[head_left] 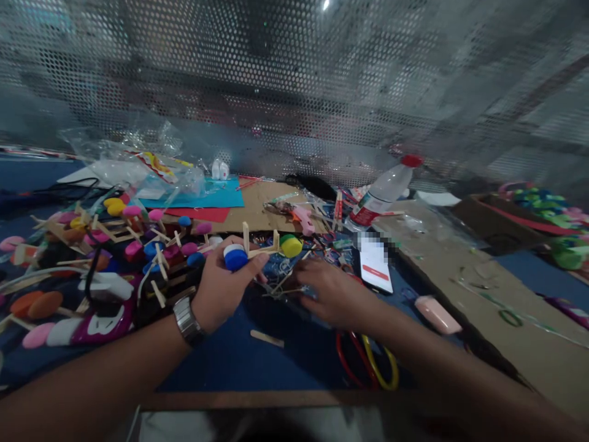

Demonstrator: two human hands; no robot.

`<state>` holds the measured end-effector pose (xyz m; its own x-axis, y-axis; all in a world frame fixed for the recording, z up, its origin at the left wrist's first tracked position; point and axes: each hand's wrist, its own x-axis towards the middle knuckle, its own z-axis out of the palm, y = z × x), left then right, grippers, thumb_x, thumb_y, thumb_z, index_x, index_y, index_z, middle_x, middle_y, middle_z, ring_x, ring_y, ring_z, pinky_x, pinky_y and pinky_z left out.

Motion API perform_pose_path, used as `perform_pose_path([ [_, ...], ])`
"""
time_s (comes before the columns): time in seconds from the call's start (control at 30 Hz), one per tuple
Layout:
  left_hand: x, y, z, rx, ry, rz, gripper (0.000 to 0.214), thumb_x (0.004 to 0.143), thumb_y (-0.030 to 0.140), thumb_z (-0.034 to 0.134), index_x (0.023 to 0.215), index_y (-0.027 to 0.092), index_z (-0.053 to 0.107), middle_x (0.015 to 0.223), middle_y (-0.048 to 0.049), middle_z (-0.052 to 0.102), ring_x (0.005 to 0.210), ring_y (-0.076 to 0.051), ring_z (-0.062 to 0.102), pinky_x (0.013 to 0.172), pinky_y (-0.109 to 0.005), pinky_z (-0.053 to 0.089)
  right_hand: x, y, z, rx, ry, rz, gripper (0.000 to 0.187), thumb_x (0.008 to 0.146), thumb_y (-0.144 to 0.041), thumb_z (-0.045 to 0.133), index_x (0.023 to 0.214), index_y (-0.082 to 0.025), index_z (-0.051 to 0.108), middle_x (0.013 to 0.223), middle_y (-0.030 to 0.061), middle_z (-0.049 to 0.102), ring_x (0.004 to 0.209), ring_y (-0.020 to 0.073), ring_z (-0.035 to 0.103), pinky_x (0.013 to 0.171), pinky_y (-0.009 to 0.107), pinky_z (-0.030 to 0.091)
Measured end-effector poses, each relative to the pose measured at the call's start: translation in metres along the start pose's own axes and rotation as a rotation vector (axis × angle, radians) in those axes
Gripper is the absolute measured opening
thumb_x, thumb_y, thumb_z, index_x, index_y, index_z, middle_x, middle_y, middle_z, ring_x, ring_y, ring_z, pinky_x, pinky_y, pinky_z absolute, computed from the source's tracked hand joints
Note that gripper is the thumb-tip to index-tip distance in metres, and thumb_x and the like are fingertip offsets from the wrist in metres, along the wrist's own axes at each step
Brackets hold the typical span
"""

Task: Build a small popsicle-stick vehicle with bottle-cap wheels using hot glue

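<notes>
My left hand [223,282], with a watch on its wrist, is closed around a small craft-stick frame [261,250]. Two short sticks stand upright on it. A blue-and-white bottle cap [235,258] sits at the frame's near end, by my thumb, and a yellow-green cap [291,246] at its other end. My right hand [334,291] reaches down among thin loose strips [278,288] and small bits on the blue table. Its fingers are curled and partly blurred, so what they touch is unclear. A loose craft stick [267,338] lies nearer to me.
Many stick-and-cap pieces [156,252] and a purple glue gun [105,325] crowd the left. Red-and-yellow-handled scissors [368,362], a phone [375,264] and a plastic bottle [381,193] are on the right. Perforated metal [276,73] rises behind. A cardboard box [510,221] stands far right.
</notes>
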<state>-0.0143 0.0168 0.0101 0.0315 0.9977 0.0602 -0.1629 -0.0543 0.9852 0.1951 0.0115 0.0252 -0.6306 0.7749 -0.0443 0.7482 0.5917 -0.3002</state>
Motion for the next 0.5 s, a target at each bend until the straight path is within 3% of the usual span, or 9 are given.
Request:
perform_pose_path([
  [0.17,0.0,0.001,0.003,-0.019,0.025,-0.007,0.036,0.072,0.038,0.086,0.081,0.019,0.057,0.056,0.0072,0.063,0.049,-0.011,0.064,0.049,-0.021,0.051,-0.006,-0.026,0.009,-0.017,-0.16,-0.032,0.018,0.092,-0.021,0.062,0.105,-0.017,0.074,0.103,0.0113,0.074,0.093,0.0252,0.07,0.077,0.033,0.049],
  [0.37,0.003,0.001,0.003,-0.038,0.028,-0.014,0.036,0.071,0.037,0.087,0.085,0.018,0.06,0.065,0.0048,0.066,0.051,-0.013,0.067,0.05,-0.022,0.054,0.005,-0.019,0.01,-0.107,-0.111,0.131,0.032,0.098,-0.018,0.05,0.126,-0.017,0.065,0.115,0.015,0.072,0.098,0.0263,0.071,0.076,0.034,0.047],
  [0.5,0.003,0.0,0.005,-0.051,0.032,0.003,0.037,0.067,0.038,0.089,0.085,0.017,0.064,0.07,0.005,0.066,0.049,-0.011,0.064,0.051,-0.023,0.055,0.01,-0.012,0.009,-0.133,-0.122,0.151,0.031,0.099,-0.02,0.048,0.125,-0.017,0.065,0.119,0.0147,0.071,0.095,0.0259,0.072,0.075,0.034,0.047],
])
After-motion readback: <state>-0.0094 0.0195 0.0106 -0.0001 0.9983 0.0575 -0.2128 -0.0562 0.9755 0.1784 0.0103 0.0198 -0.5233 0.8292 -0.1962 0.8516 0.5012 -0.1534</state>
